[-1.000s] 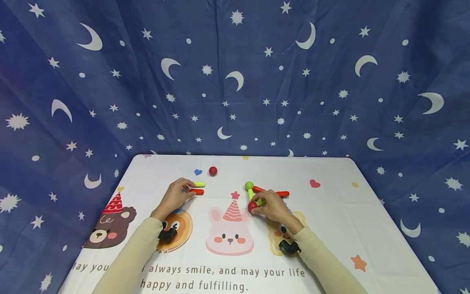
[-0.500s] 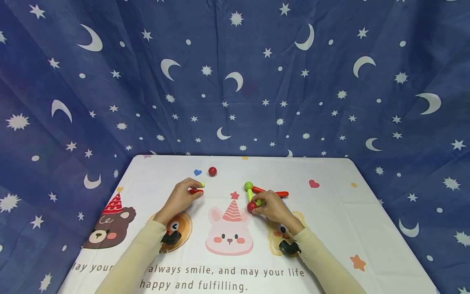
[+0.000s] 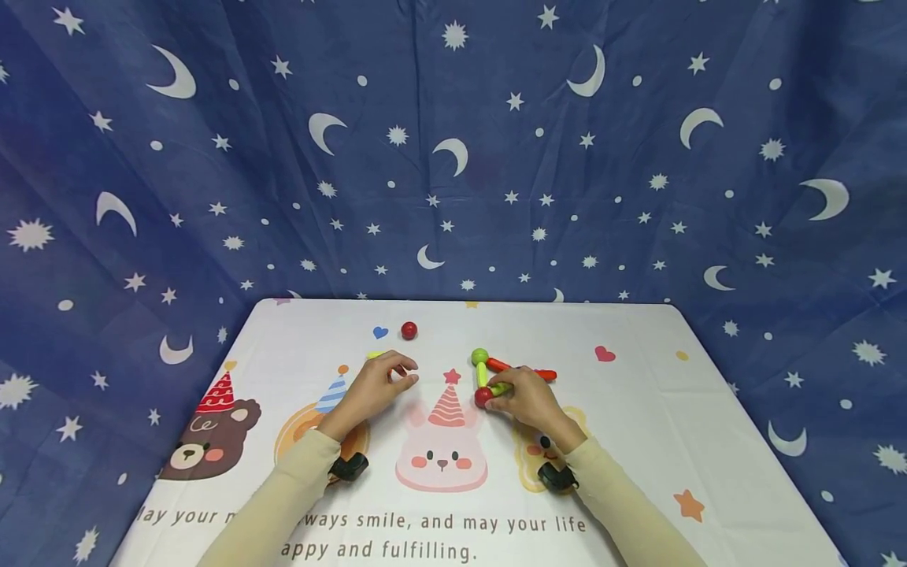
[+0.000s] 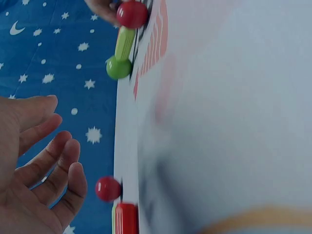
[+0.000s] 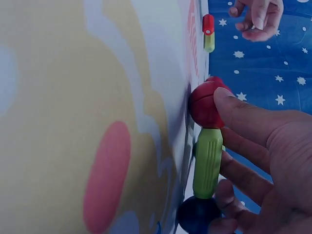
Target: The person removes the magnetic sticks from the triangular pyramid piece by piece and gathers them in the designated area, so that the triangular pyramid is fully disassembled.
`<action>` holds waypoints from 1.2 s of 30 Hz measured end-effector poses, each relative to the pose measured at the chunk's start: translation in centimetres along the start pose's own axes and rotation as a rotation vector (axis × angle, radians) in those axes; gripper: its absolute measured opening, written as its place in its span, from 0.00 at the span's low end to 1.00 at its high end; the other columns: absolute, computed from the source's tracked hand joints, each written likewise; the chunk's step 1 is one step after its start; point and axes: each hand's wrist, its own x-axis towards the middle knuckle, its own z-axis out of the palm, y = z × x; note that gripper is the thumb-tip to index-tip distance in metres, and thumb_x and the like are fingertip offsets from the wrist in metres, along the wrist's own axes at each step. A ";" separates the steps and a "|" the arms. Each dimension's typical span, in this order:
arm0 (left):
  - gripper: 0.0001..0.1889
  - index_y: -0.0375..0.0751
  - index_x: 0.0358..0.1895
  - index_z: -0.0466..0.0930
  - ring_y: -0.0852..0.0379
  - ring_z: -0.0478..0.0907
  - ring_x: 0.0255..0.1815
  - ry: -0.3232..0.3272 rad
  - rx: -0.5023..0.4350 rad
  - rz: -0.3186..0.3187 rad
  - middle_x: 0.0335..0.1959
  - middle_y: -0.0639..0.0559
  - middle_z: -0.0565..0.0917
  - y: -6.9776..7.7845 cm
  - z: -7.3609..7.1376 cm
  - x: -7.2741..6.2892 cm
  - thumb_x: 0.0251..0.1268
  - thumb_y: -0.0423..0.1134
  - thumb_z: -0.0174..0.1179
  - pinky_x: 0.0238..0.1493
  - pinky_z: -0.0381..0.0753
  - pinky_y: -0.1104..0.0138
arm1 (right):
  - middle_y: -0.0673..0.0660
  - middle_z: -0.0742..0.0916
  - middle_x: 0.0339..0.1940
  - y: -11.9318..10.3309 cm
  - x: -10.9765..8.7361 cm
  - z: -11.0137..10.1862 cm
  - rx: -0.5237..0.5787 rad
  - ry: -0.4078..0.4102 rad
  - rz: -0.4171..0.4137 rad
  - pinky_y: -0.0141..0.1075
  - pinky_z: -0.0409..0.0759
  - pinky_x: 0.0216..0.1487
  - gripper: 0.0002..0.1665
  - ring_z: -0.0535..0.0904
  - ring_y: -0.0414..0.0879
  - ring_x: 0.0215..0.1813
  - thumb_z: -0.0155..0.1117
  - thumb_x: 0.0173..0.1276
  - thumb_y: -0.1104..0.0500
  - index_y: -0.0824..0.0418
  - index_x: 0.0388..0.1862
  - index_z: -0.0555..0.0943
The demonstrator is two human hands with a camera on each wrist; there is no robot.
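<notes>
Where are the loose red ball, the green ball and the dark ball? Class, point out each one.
Loose red ball [image 3: 409,331]: head view, middle of its visible side.
Green ball [image 3: 479,357]: head view, middle of its rounded surface.
Dark ball [image 5: 196,215]: right wrist view, middle of its uncovered side.

blue star-and-moon curtain [image 3: 489,87] | white tablecloth [image 3: 638,425] | printed bear [image 3: 234,437] | printed red heart [image 3: 605,354]

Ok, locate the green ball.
In the head view, the green ball sits just right of centre, beyond the right hand, at the far end of a green rod.
</notes>
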 end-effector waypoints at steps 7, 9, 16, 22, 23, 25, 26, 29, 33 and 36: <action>0.10 0.47 0.46 0.84 0.56 0.79 0.41 -0.052 -0.050 0.018 0.42 0.55 0.84 1.1 2.1 0.8 0.64 0.42 0.66 0.38 0.76 0.70 | 0.44 0.89 0.36 -0.1 0.5 0.0 -0.074 0.034 -0.052 0.36 0.66 0.43 0.21 0.71 0.43 0.41 0.82 0.48 0.47 0.49 0.42 0.89; 0.10 0.47 0.46 0.84 0.56 0.79 0.41 -0.057 -0.056 0.022 0.42 0.55 0.84 1.2 2.7 1.0 0.64 0.41 0.66 0.39 0.76 0.69 | 0.45 0.90 0.37 -0.1 0.6 -0.1 -0.086 0.041 -0.073 0.37 0.64 0.43 0.21 0.72 0.43 0.41 0.82 0.48 0.47 0.49 0.42 0.89; 0.13 0.43 0.51 0.83 0.60 0.79 0.43 -0.110 -0.098 0.006 0.44 0.53 0.85 1.8 4.5 1.1 0.63 0.38 0.65 0.46 0.79 0.67 | 0.46 0.91 0.41 0.4 0.8 -0.2 -0.108 0.050 -0.086 0.37 0.65 0.43 0.21 0.74 0.44 0.42 0.82 0.46 0.46 0.49 0.40 0.89; 0.14 0.41 0.52 0.82 0.59 0.79 0.44 -0.146 -0.140 0.021 0.43 0.54 0.85 2.2 5.7 0.9 0.65 0.39 0.64 0.49 0.82 0.64 | 0.47 0.91 0.42 0.7 0.7 -0.2 -0.123 0.040 -0.106 0.37 0.64 0.42 0.21 0.73 0.43 0.41 0.82 0.46 0.46 0.48 0.40 0.89; 0.14 0.40 0.52 0.82 0.59 0.79 0.44 -0.148 -0.145 0.023 0.43 0.53 0.85 2.2 5.9 0.9 0.65 0.39 0.64 0.49 0.82 0.63 | 0.47 0.91 0.41 0.7 0.6 -0.2 -0.122 0.042 -0.110 0.37 0.64 0.41 0.20 0.73 0.43 0.40 0.82 0.46 0.46 0.48 0.40 0.89; 0.14 0.40 0.52 0.82 0.59 0.80 0.43 -0.149 -0.150 0.022 0.44 0.52 0.85 2.2 6.1 1.0 0.66 0.39 0.64 0.51 0.82 0.61 | 0.47 0.91 0.40 0.8 0.6 -0.2 -0.121 0.052 -0.116 0.38 0.64 0.41 0.20 0.73 0.43 0.39 0.82 0.46 0.46 0.48 0.39 0.89; 0.14 0.40 0.52 0.82 0.59 0.80 0.43 -0.149 -0.150 0.022 0.44 0.52 0.85 2.2 6.3 1.0 0.66 0.39 0.64 0.51 0.82 0.60 | 0.47 0.91 0.40 0.8 0.7 -0.2 -0.124 0.058 -0.118 0.37 0.64 0.41 0.20 0.73 0.43 0.39 0.82 0.46 0.46 0.48 0.39 0.89; 0.14 0.41 0.52 0.82 0.60 0.80 0.43 -0.145 -0.147 0.025 0.43 0.52 0.85 2.2 6.5 1.1 0.66 0.40 0.64 0.51 0.82 0.60 | 0.47 0.91 0.39 0.7 0.8 0.0 -0.138 0.083 -0.119 0.38 0.64 0.41 0.19 0.73 0.43 0.39 0.81 0.47 0.46 0.48 0.39 0.89; 0.13 0.41 0.51 0.82 0.61 0.80 0.42 -0.138 -0.151 0.016 0.42 0.56 0.84 2.2 6.7 1.3 0.66 0.40 0.63 0.50 0.81 0.65 | 0.47 0.91 0.39 0.6 1.0 0.1 -0.143 0.101 -0.108 0.39 0.65 0.42 0.19 0.75 0.45 0.40 0.81 0.48 0.46 0.49 0.39 0.89; 0.13 0.41 0.51 0.82 0.61 0.80 0.41 -0.138 -0.160 0.011 0.41 0.55 0.85 2.1 6.9 1.5 0.66 0.40 0.63 0.48 0.80 0.68 | 0.47 0.91 0.40 0.6 1.2 0.0 -0.136 0.093 -0.099 0.39 0.65 0.43 0.18 0.75 0.45 0.41 0.81 0.48 0.47 0.49 0.39 0.89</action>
